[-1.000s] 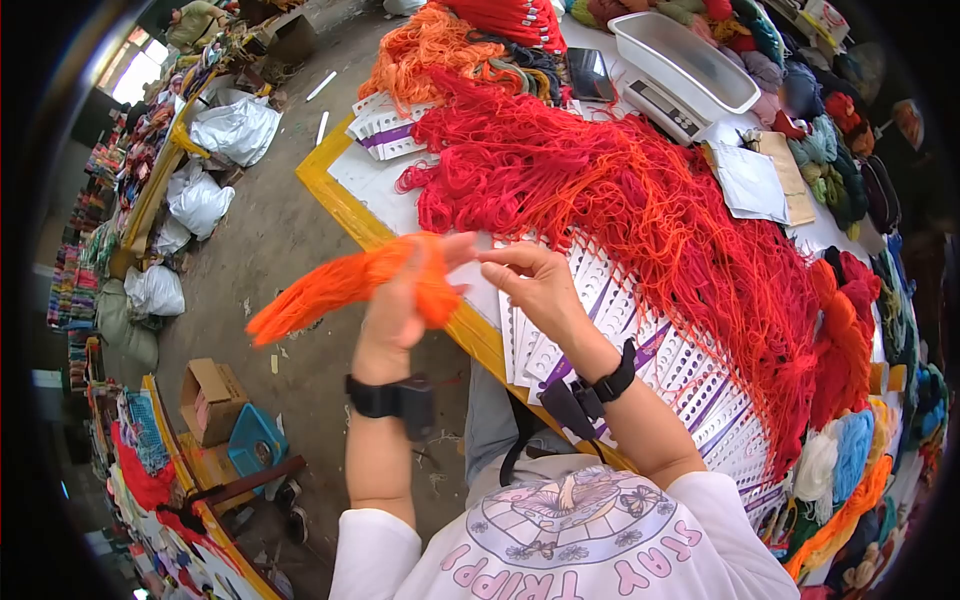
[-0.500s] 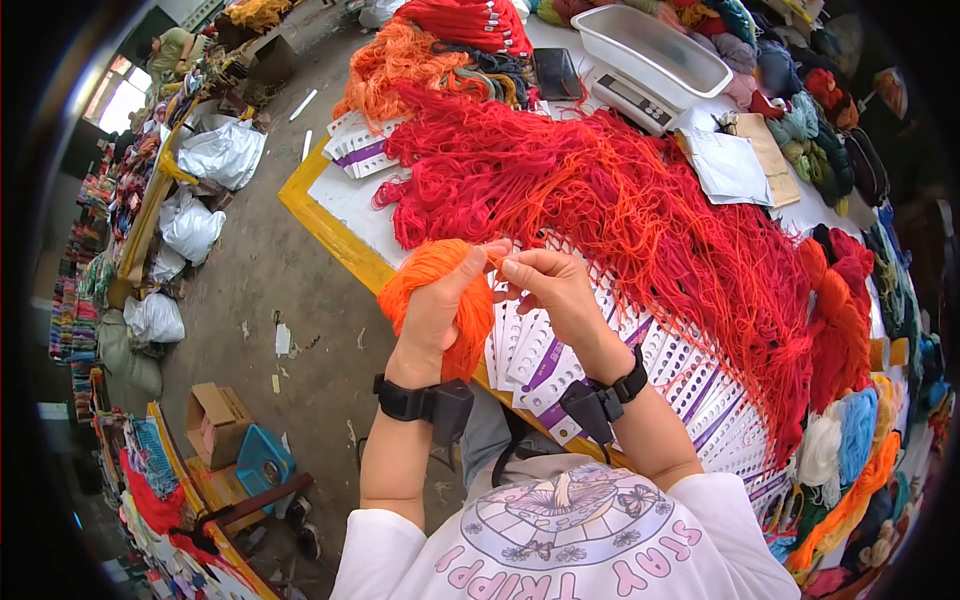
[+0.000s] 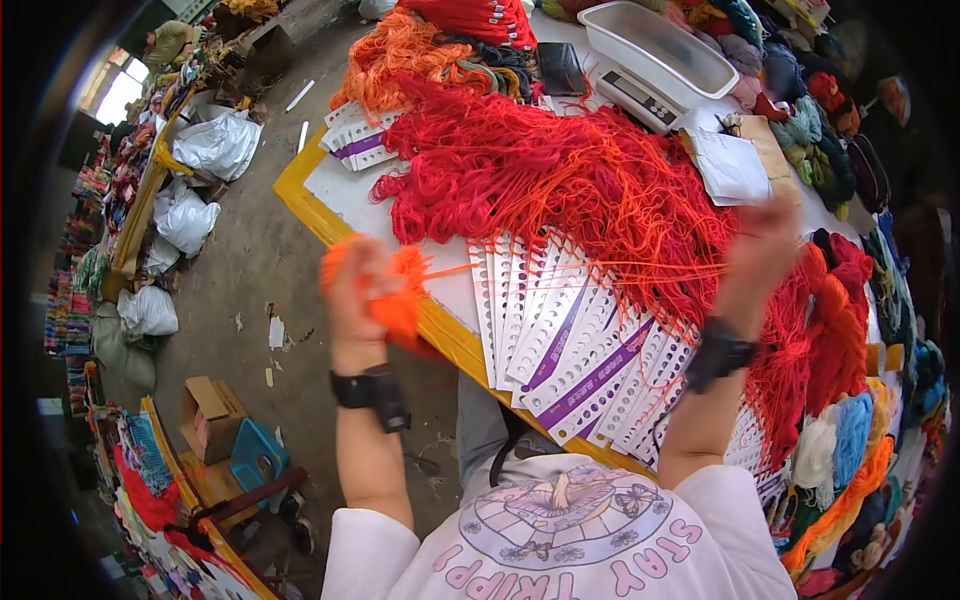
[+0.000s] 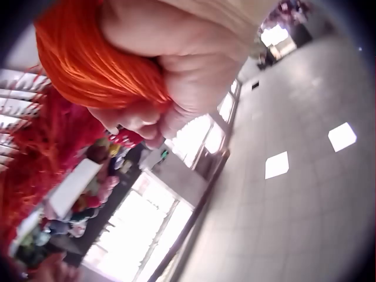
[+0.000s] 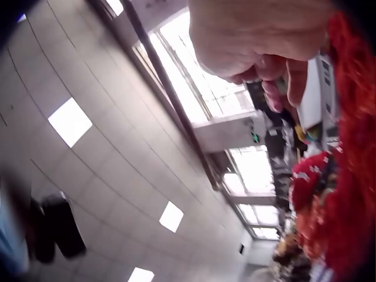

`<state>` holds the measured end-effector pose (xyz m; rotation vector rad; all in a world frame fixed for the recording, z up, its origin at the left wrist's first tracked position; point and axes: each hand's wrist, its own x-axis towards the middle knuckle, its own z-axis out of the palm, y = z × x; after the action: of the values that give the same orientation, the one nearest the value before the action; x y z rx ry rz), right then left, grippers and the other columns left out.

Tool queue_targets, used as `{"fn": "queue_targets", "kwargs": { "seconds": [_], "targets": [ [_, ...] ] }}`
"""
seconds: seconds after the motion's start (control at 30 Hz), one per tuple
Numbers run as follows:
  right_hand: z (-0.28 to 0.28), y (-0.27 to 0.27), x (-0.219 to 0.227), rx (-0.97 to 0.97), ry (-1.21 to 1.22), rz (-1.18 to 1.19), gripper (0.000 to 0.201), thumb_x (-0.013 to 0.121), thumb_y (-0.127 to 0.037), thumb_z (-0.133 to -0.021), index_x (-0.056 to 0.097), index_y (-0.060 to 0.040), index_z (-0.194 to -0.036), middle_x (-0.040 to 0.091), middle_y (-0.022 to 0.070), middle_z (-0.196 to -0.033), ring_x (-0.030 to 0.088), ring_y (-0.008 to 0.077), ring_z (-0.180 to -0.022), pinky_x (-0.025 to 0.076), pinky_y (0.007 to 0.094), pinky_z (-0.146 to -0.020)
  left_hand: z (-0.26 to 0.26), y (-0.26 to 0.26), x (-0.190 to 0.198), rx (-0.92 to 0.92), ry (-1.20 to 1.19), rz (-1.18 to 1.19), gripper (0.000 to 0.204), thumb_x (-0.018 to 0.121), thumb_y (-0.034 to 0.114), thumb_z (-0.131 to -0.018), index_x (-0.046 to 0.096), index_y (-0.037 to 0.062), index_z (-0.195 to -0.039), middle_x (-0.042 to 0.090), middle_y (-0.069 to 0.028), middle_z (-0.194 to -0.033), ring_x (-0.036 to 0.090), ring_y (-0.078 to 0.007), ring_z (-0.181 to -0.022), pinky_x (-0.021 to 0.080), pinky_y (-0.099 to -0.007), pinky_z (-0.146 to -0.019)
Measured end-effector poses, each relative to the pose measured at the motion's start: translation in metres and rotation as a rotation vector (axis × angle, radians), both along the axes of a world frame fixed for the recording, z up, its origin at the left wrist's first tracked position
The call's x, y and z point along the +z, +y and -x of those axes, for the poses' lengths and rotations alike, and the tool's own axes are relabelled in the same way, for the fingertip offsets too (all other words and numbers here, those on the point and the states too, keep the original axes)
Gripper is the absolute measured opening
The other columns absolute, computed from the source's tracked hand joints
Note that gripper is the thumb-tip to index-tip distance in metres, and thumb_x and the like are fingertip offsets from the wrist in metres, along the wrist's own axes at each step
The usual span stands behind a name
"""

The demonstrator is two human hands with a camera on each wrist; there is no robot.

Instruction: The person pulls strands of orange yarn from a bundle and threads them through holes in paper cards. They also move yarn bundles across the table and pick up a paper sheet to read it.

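In the head view the left hand [image 3: 355, 290] grips a bundle of orange yarn [image 3: 400, 300] off the table's yellow edge. Its fingers curl round the orange yarn [image 4: 97, 64] in the left wrist view. Orange strands stretch from the bundle rightward over the punched white cards [image 3: 560, 330]. The right hand [image 3: 765, 245], blurred, is raised over the right side of the red yarn pile [image 3: 560, 170]. In the right wrist view the right hand [image 5: 258, 41] has its fingers curled; whether a strand lies between them is too blurred to tell.
A scale with a clear tray [image 3: 660, 50] stands at the table's back, near a dark phone-like object [image 3: 562, 70] and white paper [image 3: 730, 168]. Colourful yarn lies along the right. White bags [image 3: 215, 143], a cardboard box [image 3: 210, 415] and a blue basket [image 3: 257, 452] are at the left.
The hands have parted: the right hand has swung far right and up, the left hand has shifted left with the orange bundle. Strands now stretch out across the cards.
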<state>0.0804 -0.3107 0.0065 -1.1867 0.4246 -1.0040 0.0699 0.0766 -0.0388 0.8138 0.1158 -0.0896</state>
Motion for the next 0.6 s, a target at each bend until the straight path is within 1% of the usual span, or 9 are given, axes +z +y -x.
{"fn": "queue_targets", "kwargs": {
  "seconds": [0.03, 0.07, 0.1, 0.13, 0.2, 0.33, 0.43, 0.53, 0.6],
  "targets": [
    [0.001, 0.044, -0.016, 0.362, 0.032, 0.026, 0.023, 0.044, -0.022, -0.090, 0.055, -0.0023, -0.086, 0.049, 0.0031, -0.069, 0.054, 0.0150, -0.060, 0.049, 0.0291, -0.064, -0.002, -0.024, -0.007, -0.103, 0.167, -0.064, 0.016, 0.059, 0.024, -0.083, 0.055, 0.0092, -0.083, 0.044, 0.0048, -0.064, 0.036, -0.0020, -0.047, 0.035, -0.0178, -0.046],
    [0.002, 0.080, -0.032, 0.716, 0.089, -0.036, 0.021, 0.048, -0.023, -0.089, 0.055, -0.0047, -0.095, 0.051, 0.0028, -0.078, 0.056, 0.0147, -0.068, 0.049, 0.0277, -0.057, -0.002, -0.054, -0.004, -0.111, 0.309, -0.189, 0.015, 0.060, 0.024, -0.083, 0.056, 0.0093, -0.082, 0.045, 0.0048, -0.064, 0.039, -0.0031, -0.048, 0.035, -0.0170, -0.047],
    [-0.003, 0.102, -0.057, 1.006, 0.263, 0.005, 0.020, 0.051, -0.026, -0.088, 0.055, -0.0080, -0.097, 0.051, 0.0005, -0.084, 0.054, 0.0117, -0.069, 0.050, 0.0264, -0.052, -0.002, -0.069, -0.011, -0.242, 0.389, -0.226, 0.015, 0.060, 0.022, -0.083, 0.057, 0.0079, -0.085, 0.046, 0.0040, -0.064, 0.042, -0.0037, -0.051, 0.036, -0.0172, -0.049],
    [0.004, 0.125, -0.065, 1.201, 0.369, -0.108, 0.023, 0.052, -0.029, -0.087, 0.054, -0.0079, -0.098, 0.052, -0.0007, -0.084, 0.053, 0.0085, -0.069, 0.050, 0.0239, -0.049, -0.002, -0.077, -0.029, -0.313, 0.292, -0.182, 0.014, 0.059, 0.020, -0.083, 0.057, 0.0063, -0.088, 0.047, 0.0037, -0.064, 0.043, -0.0044, -0.053, 0.037, -0.0176, -0.049],
    [0.009, 0.150, -0.073, 1.409, 0.449, -0.127, 0.025, 0.049, -0.024, -0.089, 0.049, -0.0057, -0.105, 0.057, 0.0005, -0.081, 0.054, 0.0060, -0.067, 0.048, 0.0204, -0.046, -0.003, -0.084, -0.046, -0.322, 0.186, -0.235, 0.012, 0.058, 0.018, -0.084, 0.058, 0.0058, -0.087, 0.048, 0.0033, -0.062, 0.044, -0.0052, -0.053, 0.036, -0.0189, -0.049],
    [0.009, 0.150, -0.076, 1.473, 0.417, -0.042, 0.026, 0.048, -0.017, -0.088, 0.044, -0.0048, -0.111, 0.061, 0.0042, -0.075, 0.061, 0.0092, -0.070, 0.046, 0.0193, -0.044, -0.007, -0.080, -0.055, -0.425, 0.252, -0.138, 0.008, 0.058, 0.014, -0.084, 0.057, 0.0065, -0.086, 0.048, 0.0033, -0.064, 0.044, -0.0051, -0.054, 0.036, -0.0196, -0.048],
    [0.008, 0.152, -0.076, 1.308, 0.601, 0.267, 0.020, 0.049, -0.015, -0.087, 0.050, -0.0026, -0.102, 0.062, 0.0063, -0.073, 0.061, 0.0108, -0.067, 0.045, 0.0218, -0.045, -0.008, -0.077, -0.055, -0.353, 0.236, -0.445, 0.014, 0.056, 0.021, -0.084, 0.058, 0.0072, -0.082, 0.048, 0.0017, -0.061, 0.045, -0.0057, -0.055, 0.037, -0.0193, -0.051],
    [0.001, 0.155, -0.094, 1.127, 0.605, 0.637, 0.014, 0.051, -0.013, -0.085, 0.055, -0.0004, -0.089, 0.062, 0.0074, -0.071, 0.061, 0.0127, -0.064, 0.045, 0.0252, -0.048, -0.006, -0.079, -0.068, -0.111, 0.089, -1.116, 0.018, 0.054, 0.023, -0.083, 0.058, 0.0056, -0.086, 0.050, -0.0017, -0.064, 0.050, -0.0096, -0.059, 0.041, -0.0246, -0.055],
    [0.000, 0.158, -0.105, 1.090, 0.570, 0.469, 0.015, 0.053, -0.014, -0.084, 0.056, 0.0004, -0.082, 0.062, 0.0076, -0.069, 0.061, 0.0132, -0.064, 0.045, 0.0260, -0.049, -0.004, -0.079, -0.061, -0.166, 0.247, -0.897, 0.017, 0.055, 0.022, -0.083, 0.058, 0.0057, -0.089, 0.051, -0.0008, -0.067, 0.047, -0.0080, -0.054, 0.039, -0.0246, -0.047]
  ]
}}
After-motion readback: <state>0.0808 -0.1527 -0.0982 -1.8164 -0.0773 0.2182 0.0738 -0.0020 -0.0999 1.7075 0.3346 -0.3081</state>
